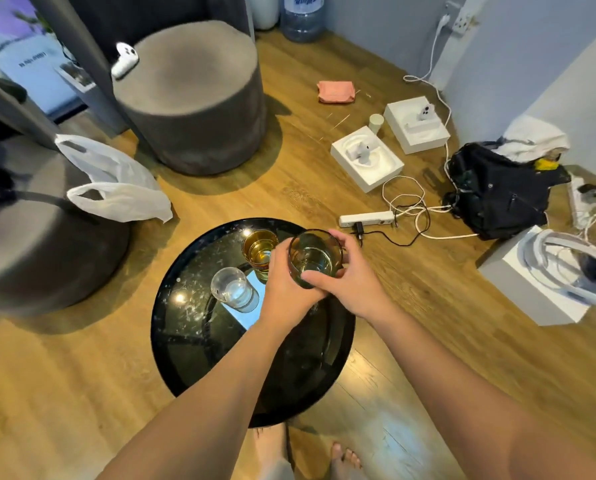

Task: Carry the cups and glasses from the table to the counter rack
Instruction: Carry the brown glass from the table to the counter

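Gripping green glass point(314, 259) | both hands | amber glass point(259, 249), clear cup point(230, 284) on table point(185, 341)

the room is evenly bright, with soft shadows beneath the stools point(199, 98). small ceiling-light glints dot the glossy black table point(185, 327). wide-angle bending curves the edges, and slight blur softens everything.

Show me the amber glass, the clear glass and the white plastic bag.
amber glass point(259, 250), head view, on its inner base.
clear glass point(230, 285), head view, on its open mouth.
white plastic bag point(123, 188), head view, on its crumpled body.
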A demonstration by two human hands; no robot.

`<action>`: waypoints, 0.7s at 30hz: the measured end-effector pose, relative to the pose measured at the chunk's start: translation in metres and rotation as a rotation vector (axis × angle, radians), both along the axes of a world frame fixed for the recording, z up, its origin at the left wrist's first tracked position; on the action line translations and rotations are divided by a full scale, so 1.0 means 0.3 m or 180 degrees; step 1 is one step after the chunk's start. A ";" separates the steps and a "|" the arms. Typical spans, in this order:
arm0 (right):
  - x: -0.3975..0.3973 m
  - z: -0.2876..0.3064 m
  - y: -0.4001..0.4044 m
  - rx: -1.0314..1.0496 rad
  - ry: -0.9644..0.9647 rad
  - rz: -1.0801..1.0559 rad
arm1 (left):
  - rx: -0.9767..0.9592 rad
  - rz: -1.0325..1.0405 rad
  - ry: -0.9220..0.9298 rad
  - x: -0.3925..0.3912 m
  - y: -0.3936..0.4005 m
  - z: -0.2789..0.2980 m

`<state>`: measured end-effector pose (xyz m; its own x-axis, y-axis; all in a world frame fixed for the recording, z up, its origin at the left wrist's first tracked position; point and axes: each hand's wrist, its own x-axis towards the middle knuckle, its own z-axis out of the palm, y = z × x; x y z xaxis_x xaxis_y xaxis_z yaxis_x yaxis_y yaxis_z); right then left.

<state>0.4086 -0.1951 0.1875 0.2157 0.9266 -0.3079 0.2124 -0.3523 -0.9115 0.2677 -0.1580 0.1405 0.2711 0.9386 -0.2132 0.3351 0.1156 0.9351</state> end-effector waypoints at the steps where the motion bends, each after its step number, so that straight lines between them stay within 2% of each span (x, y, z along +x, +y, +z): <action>1: 0.013 0.078 0.000 0.0061 -0.0026 0.0031 | 0.0040 0.0038 -0.0093 0.023 0.011 0.068; 6: 0.079 0.501 -0.007 0.0483 -0.0209 -0.0071 | 0.0499 0.0176 -0.0367 0.143 0.052 0.457; 11: 0.148 0.938 -0.041 0.1093 -0.0243 -0.0343 | 0.0871 -0.0080 -0.0791 0.246 0.045 0.891; 14: 0.181 1.178 -0.078 0.1475 -0.0275 -0.0522 | 0.1338 -0.0148 -0.0946 0.282 0.016 1.155; 19: 0.194 1.463 -0.151 0.1857 -0.0086 -0.0718 | 0.2216 -0.0378 -0.0578 0.336 -0.031 1.472; 21: 0.195 1.537 -0.192 0.1924 -0.0203 -0.0761 | 0.2091 -0.0700 -0.0892 0.349 -0.063 1.540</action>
